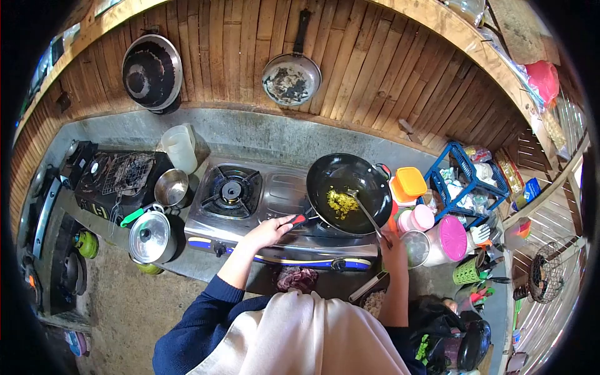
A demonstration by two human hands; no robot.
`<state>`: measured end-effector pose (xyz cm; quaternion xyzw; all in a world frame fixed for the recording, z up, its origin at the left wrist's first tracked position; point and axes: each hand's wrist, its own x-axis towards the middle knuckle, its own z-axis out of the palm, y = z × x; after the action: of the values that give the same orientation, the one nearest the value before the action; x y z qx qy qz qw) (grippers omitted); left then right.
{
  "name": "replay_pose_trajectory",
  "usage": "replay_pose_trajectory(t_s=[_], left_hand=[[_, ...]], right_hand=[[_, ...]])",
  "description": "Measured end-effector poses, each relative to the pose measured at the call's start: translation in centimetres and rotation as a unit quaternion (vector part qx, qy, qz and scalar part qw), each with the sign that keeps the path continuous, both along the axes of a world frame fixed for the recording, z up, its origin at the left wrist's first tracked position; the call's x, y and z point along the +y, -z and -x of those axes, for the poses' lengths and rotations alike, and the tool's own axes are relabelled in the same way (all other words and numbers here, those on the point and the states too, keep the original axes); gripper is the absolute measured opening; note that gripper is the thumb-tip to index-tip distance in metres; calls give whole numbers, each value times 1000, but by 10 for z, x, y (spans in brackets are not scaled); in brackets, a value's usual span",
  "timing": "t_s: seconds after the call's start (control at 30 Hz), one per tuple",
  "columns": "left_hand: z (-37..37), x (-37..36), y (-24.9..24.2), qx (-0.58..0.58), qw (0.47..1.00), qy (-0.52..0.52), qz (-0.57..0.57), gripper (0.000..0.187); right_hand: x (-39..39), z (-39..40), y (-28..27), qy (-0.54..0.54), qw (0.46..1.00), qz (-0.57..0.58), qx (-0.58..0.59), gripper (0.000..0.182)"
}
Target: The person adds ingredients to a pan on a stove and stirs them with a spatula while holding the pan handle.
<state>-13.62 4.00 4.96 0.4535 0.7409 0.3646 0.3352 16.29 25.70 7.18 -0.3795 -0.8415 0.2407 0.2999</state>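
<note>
A black wok (369, 172) sits on the right burner of the steel gas stove (284, 194). Yellow chopped food (342, 203) lies in shiny oil at its bottom. With fingers closed, my left hand (270, 234) grips the wok's red and black handle (299, 219) at its near left side. My right hand (392, 249) is wrapped round the handle of a metal spatula (370, 219), low at the wok's right rim. The spatula's head rests in the food and is partly hidden.
The bare left burner (231, 190) stands beside the wok. Further left are a lidded pot (150, 237), a small saucepan (171, 187) and a pale jug (179, 150). Orange containers (409, 182), a pink lid (452, 238) and a blue rack (465, 181) crowd the right.
</note>
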Motion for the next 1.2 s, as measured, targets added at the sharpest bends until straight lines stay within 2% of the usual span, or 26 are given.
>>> replay_pose_trajectory(t_s=[0.07, 0.13, 0.17, 0.2, 0.27, 0.5, 0.6, 0.63, 0.67, 0.7, 0.73, 0.8, 0.83, 0.9, 1.0, 1.1, 1.2], left_hand=[[6, 2, 19, 36, 997, 6, -65, 40], [5, 1, 13, 29, 997, 13, -72, 40], [3, 1, 10, 22, 996, 18, -80, 41], [1, 0, 1, 21, 996, 22, -79, 41], [-5, -2, -19, -31, 999, -2, 18, 40], [-2, 0, -4, -26, 1000, -4, -18, 40], [-6, -2, -20, -31, 999, -11, 0, 39], [-4, -1, -10, -31, 999, -13, 1, 39], [0, 1, 6, -8, 999, -3, -45, 39], [1, 2, 9, 17, 996, 8, -91, 39], [2, 2, 12, 17, 996, 6, -91, 39], [0, 2, 12, 5, 997, 2, -80, 40], [-1, 2, 7, 5, 997, 0, -80, 40], [-7, -2, -15, -24, 1000, -6, -15, 40], [-8, -3, -21, -14, 1000, -6, -9, 40], [-9, -3, -22, -25, 1000, -5, -13, 39], [2, 2, 11, 20, 997, 17, -75, 41]], right_hand=[[-9, -14, -15, 11, 1000, 23, -12, 19], [-10, -32, -21, 13, 999, 33, -38, 18], [-3, -44, -12, -12, 999, 36, 12, 17], [-7, -48, -20, -8, 999, 37, 12, 17], [-23, -58, -50, 16, 995, 92, -46, 17], [-44, -80, -82, 27, 997, 39, -62, 20], [-50, -90, -97, 42, 994, 35, -91, 21], [-52, -92, -102, 32, 995, 42, -83, 21], [-53, -92, -104, 21, 996, 48, -74, 21], [-52, -91, -103, 19, 996, 47, -74, 21], [-52, -90, -101, 33, 994, 55, -90, 21], [-50, -85, -94, 46, 991, 62, -106, 21], [-48, -81, -86, 30, 995, 60, -78, 21], [-44, -70, -71, 12, 997, 58, -49, 21], [-40, -51, -52, 28, 997, 33, -71, 20], [-30, -33, -26, 2, 999, 7, -33, 17], [-27, -10, -19, 24, 998, 39, -53, 17]])
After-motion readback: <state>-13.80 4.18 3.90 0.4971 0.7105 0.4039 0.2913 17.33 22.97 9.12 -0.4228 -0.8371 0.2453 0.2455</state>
